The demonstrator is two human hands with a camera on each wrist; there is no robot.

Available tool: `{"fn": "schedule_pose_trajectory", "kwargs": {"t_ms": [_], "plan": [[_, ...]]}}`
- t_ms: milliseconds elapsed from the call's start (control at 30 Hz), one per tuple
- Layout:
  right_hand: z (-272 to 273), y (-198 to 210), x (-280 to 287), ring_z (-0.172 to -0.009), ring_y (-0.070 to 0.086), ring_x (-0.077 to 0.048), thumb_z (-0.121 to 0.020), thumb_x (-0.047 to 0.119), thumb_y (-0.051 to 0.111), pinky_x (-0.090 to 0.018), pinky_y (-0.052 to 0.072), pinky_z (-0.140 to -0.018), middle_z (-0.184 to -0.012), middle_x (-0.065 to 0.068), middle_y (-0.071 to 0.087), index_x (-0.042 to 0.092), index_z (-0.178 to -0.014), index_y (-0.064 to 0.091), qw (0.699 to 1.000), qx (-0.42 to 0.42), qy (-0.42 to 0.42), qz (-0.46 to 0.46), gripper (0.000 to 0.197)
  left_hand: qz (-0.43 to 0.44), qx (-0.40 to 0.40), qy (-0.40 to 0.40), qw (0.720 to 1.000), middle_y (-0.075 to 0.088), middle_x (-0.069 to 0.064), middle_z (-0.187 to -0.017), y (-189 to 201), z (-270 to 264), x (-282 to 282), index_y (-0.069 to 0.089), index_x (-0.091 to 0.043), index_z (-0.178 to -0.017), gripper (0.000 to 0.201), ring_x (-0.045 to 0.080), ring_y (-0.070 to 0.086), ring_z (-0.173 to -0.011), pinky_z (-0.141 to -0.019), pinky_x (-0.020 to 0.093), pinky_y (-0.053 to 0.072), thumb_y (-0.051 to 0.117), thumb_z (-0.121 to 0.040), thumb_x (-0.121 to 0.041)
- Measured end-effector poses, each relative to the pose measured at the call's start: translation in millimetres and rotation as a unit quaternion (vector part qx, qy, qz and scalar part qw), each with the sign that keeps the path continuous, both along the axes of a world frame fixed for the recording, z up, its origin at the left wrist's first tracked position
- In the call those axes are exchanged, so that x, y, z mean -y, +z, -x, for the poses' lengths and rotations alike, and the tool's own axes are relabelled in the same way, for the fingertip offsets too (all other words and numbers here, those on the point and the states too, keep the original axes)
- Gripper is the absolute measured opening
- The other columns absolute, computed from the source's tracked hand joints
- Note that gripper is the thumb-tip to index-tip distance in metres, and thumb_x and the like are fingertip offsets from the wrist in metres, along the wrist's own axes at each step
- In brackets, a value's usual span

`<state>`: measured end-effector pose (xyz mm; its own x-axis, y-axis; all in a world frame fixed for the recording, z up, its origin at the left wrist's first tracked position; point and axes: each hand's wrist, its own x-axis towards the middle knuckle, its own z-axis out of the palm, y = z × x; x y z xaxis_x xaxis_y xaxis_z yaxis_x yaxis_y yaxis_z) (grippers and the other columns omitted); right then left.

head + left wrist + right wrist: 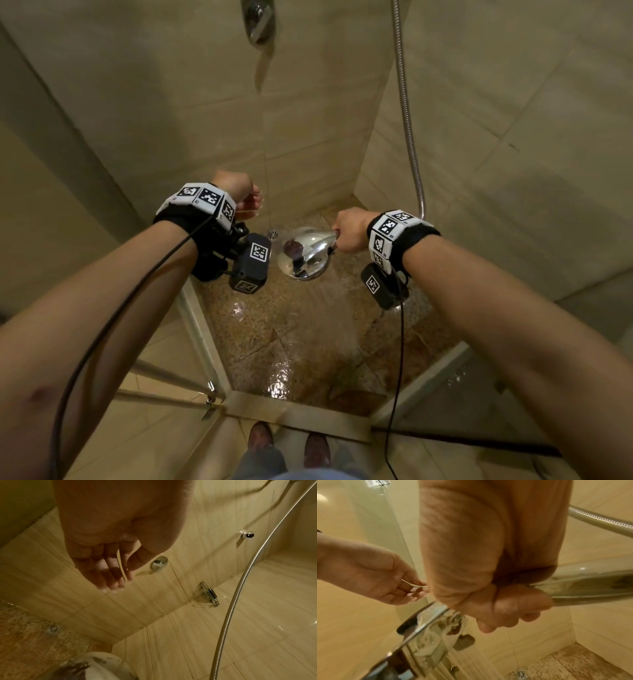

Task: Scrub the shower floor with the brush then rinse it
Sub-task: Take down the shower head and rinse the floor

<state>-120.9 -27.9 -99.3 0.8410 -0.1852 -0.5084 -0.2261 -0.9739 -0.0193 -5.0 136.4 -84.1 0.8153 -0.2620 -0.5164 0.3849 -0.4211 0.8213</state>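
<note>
My right hand (pixel 349 229) grips the handle of a chrome shower head (pixel 306 253), which points down at the wet speckled shower floor (pixel 308 342). Water streams from it in the right wrist view, where my fist (pixel 505 601) wraps the handle (pixel 590 582) above the head's round rim (pixel 412 634). The metal hose (pixel 407 120) rises behind that wrist. My left hand (pixel 245 198) hangs free beside the shower head, fingers (pixel 109 574) straight, wet and holding nothing. No brush is in view.
A small round drain (pixel 273 234) sits in the far corner of the floor. Beige tiled walls close in on the left and right. A chrome mixer valve (pixel 159 563) is on the back wall. The glass door frame (pixel 205 335) and threshold (pixel 298 414) lie in front of my shoes.
</note>
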Motion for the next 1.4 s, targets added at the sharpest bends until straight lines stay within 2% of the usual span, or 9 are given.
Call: {"fn": "schedule_pose_trajectory", "kwargs": {"t_ms": [167,300,533,700,900,1067,1233,1333,1400], "plan": [[9,-7,10,-0.079,0.055,-0.024,-0.089,0.02,0.055,-0.027,0.04,-0.065,-0.089,-0.01,0.061,0.003,-0.1,0.068,0.999,0.002,-0.001,0.043,0.024,0.019,-0.063,-0.03,0.997,0.05,-0.005,-0.031,-3,7,9,0.042,-0.014,-0.068,0.035,0.004,0.053,-0.031,-0.037,0.013,0.042,0.032,-0.101,-0.013],[12,-10,13,-0.087,0.058,-0.025,-0.088,0.023,0.057,-0.031,0.041,-0.07,-0.094,-0.006,0.062,0.009,-0.099,0.065,0.997,0.014,-0.025,0.074,0.02,0.01,-0.058,-0.042,0.997,0.052,-0.002,-0.039,0,11,18,0.042,-0.014,-0.066,0.036,0.003,0.051,-0.029,-0.054,0.02,0.042,0.033,-0.101,-0.013],[13,-16,16,-0.096,0.057,-0.027,-0.084,0.015,0.055,-0.047,0.031,-0.1,-0.078,-0.002,0.051,0.017,-0.068,0.044,0.992,0.023,-0.068,0.105,0.02,0.034,-0.056,-0.035,0.997,0.059,-0.001,-0.043,-10,8,19,0.05,-0.012,-0.071,0.035,0.004,0.055,-0.031,-0.044,0.016,0.047,0.034,-0.102,-0.014],[12,-20,13,-0.089,0.051,-0.025,-0.085,0.013,0.06,-0.045,0.028,-0.097,-0.073,-0.001,0.045,0.018,-0.071,0.046,0.989,-0.007,-0.048,0.136,0.021,0.042,-0.057,-0.032,0.997,0.058,-0.004,-0.038,-12,7,12,0.052,-0.01,-0.074,0.032,0.004,0.057,-0.033,-0.036,0.015,0.047,0.037,-0.102,-0.013],[11,-27,6,-0.099,0.057,-0.024,-0.086,0.018,0.061,-0.04,0.026,-0.083,-0.086,-0.001,0.055,0.021,-0.076,0.049,0.989,0.022,-0.007,0.147,0.016,0.037,-0.054,-0.029,0.997,0.061,-0.003,-0.041,-14,1,1,0.053,-0.011,-0.075,0.031,0.004,0.059,-0.035,-0.036,0.018,0.047,0.037,-0.102,-0.013],[14,-31,3,-0.102,0.056,-0.022,-0.088,0.014,0.057,-0.038,0.032,-0.093,-0.087,-0.001,0.055,0.022,-0.084,0.056,0.992,0.008,0.029,0.121,0.008,-0.005,-0.029,-0.024,0.999,0.054,0.002,-0.068,-8,2,1,0.049,-0.012,-0.07,0.033,0.007,0.055,-0.036,-0.049,0.017,0.046,0.035,-0.1,-0.01],[21,-29,3,-0.102,0.056,-0.023,-0.09,0.02,0.055,-0.039,0.034,-0.096,-0.086,0.001,0.055,0.025,-0.084,0.06,0.993,-0.002,0.068,0.097,0.009,-0.024,-0.01,-0.01,1.0,0.055,0.003,-0.063,-5,-2,1,0.047,-0.01,-0.068,0.032,0.013,0.054,-0.051,-0.06,0.023,0.042,0.034,-0.097,-0.007],[23,-26,6,-0.105,0.055,-0.025,-0.09,0.02,0.054,-0.039,0.035,-0.098,-0.097,-0.003,0.063,0.022,-0.094,0.067,0.996,0.01,0.055,0.073,0.013,-0.009,-0.036,-0.021,0.999,0.055,-0.003,-0.04,-8,-2,-1,0.045,-0.011,-0.068,0.034,0.005,0.053,-0.031,-0.058,0.021,0.039,0.034,-0.1,-0.009],[23,-23,8,-0.106,0.055,-0.025,-0.09,0.019,0.055,-0.038,0.036,-0.099,-0.1,-0.003,0.065,0.022,-0.093,0.067,0.998,0.025,0.037,0.051,0.013,-0.009,-0.036,-0.021,0.999,0.054,-0.001,-0.043,-9,1,1,0.044,-0.011,-0.067,0.035,0.005,0.05,-0.028,-0.058,0.02,0.038,0.034,-0.1,-0.009]]}}
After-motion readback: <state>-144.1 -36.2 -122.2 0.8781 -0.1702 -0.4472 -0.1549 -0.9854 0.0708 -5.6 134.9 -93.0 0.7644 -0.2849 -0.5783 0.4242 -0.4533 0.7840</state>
